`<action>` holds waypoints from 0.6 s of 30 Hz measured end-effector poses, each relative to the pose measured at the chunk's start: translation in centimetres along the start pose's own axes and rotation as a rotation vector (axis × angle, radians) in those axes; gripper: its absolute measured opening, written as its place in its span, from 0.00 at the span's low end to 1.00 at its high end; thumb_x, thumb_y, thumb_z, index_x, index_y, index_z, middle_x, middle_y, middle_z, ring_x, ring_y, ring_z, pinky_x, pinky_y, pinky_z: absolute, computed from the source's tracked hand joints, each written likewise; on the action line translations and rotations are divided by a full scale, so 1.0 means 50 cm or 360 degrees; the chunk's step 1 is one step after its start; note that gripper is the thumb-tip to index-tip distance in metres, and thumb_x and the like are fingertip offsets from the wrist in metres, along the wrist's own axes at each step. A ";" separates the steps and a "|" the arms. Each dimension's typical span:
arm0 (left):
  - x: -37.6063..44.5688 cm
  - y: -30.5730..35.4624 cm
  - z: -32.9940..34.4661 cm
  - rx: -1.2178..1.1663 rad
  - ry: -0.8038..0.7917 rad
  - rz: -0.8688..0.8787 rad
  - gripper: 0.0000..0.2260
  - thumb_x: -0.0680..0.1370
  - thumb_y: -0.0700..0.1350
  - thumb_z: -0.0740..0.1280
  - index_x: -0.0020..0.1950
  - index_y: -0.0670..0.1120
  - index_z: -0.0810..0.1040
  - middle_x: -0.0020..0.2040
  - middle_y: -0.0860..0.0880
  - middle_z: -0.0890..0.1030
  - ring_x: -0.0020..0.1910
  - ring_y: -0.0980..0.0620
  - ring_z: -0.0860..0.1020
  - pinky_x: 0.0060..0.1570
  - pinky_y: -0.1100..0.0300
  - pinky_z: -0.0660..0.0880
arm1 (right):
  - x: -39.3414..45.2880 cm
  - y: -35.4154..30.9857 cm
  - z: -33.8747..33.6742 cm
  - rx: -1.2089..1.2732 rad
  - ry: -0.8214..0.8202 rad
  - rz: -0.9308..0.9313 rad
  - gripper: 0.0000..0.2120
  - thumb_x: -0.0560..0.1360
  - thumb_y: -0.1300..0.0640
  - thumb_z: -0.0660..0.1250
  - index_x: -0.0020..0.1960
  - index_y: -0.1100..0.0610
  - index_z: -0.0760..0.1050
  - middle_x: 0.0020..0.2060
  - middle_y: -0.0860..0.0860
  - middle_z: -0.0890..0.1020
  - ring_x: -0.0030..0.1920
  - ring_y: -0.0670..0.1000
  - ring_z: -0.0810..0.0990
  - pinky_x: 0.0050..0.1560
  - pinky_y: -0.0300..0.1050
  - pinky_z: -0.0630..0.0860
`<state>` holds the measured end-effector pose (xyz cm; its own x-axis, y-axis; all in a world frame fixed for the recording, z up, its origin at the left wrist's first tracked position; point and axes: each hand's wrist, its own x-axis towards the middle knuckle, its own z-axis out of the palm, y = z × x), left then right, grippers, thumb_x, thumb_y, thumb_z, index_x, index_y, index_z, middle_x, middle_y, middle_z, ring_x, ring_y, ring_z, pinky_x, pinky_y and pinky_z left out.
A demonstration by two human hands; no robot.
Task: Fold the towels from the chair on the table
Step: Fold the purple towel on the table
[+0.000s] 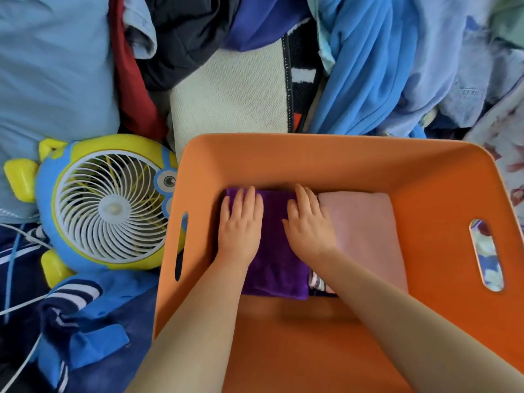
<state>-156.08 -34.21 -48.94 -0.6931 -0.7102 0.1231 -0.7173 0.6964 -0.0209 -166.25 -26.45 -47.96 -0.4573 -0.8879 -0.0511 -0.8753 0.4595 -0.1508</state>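
Note:
A folded purple towel (276, 251) lies flat in the far left part of an orange bin (326, 160). My left hand (241, 219) presses on its left side with fingers straight. My right hand (309, 222) lies flat on the towel's right edge, its fingers straight and reaching onto the neighbouring folded pink towel (368, 228). A striped cloth (319, 282) peeks out under my right forearm, between the two towels. Both forearms reach into the bin from the near side.
A blue and yellow toy-shaped fan (110, 205) lies left of the bin, with white cables (25, 302) beside it. Piled clothes surround the bin: light blue (51, 75), dark red, black, bright blue (368, 66) and a cream mat (232, 95). The bin's near floor is bare.

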 end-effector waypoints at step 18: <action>0.031 -0.006 -0.067 0.0198 -0.0998 0.0098 0.22 0.79 0.41 0.54 0.73 0.44 0.58 0.76 0.44 0.52 0.76 0.46 0.48 0.72 0.47 0.49 | -0.025 0.029 -0.014 -0.0184 -0.0655 -0.0169 0.30 0.80 0.46 0.48 0.75 0.60 0.44 0.75 0.56 0.42 0.75 0.54 0.40 0.74 0.51 0.44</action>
<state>-156.69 -35.18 -45.42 -0.6163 -0.6207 -0.4847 -0.6515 0.7476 -0.1291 -167.05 -24.68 -47.41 -0.2835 -0.8551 -0.4340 -0.9367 0.3440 -0.0659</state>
